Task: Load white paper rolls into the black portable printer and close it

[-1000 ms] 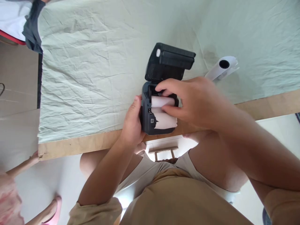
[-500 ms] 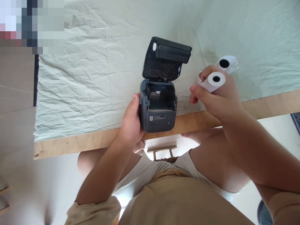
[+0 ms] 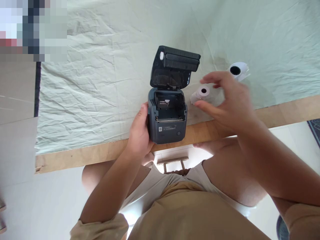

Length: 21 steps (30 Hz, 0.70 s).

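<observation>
A dark grey label printer [image 3: 168, 131] rests at the table's front edge, its black lid [image 3: 175, 63] swung up and its paper bay bare inside. My left hand [image 3: 140, 130] grips the printer's left side, thumb along the edge. To the printer's right, a small white paper roll [image 3: 202, 92] stands on the cloth. Around that roll, my right hand [image 3: 228, 96] is spread, thumb and fingers apart, holding nothing. Farther back, a second white paper roll [image 3: 241, 68] with a wide black core is partly covered by my right hand.
A wrinkled pale green cloth [image 3: 100, 83] covers the table, leaving a wooden front edge [image 3: 82, 152] bare. Below it are my legs and a wooden stool rung [image 3: 172, 160]. A blurred patch hides the upper left corner.
My right hand has set the small paper roll down beside the printer and opened. The roll has moved left and slightly down. My left hand still holds the printer.
</observation>
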Tool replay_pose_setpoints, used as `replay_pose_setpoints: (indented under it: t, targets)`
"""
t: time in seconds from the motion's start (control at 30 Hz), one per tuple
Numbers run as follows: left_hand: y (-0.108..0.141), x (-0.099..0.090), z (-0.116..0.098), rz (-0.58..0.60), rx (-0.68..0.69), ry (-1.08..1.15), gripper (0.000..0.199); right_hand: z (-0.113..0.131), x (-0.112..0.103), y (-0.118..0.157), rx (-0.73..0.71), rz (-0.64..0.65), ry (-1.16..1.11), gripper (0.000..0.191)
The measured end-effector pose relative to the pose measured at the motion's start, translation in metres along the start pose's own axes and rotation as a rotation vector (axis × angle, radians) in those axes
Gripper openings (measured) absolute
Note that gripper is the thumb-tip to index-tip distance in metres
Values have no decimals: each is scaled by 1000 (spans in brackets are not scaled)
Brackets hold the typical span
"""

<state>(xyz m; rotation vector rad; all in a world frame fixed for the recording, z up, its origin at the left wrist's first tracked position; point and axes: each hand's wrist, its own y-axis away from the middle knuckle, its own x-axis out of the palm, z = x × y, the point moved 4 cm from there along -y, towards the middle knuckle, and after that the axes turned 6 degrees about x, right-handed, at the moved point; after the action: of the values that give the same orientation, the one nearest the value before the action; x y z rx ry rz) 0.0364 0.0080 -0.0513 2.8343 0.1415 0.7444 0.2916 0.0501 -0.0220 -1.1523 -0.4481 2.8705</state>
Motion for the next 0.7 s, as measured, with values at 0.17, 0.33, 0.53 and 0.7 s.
replay_pose_setpoints:
  t: [0.17, 0.33, 0.53, 0.7]
  targets:
    - [0, 1, -1, -2, 0, -13, 41, -31, -45, -22, -138, -256, 233, 56]
    - [-1, 1, -2, 6, 14, -24, 39, -89, -45, -48, 115, -85, 339, 62]
    - [0, -2, -1, -15, 28, -52, 40, -88, -42, -38, 150, -112, 189, 70]
    - [-1, -3, 0, -21, 51, -35, 37, -72, -28, -27, 37, 1, 109, 49]
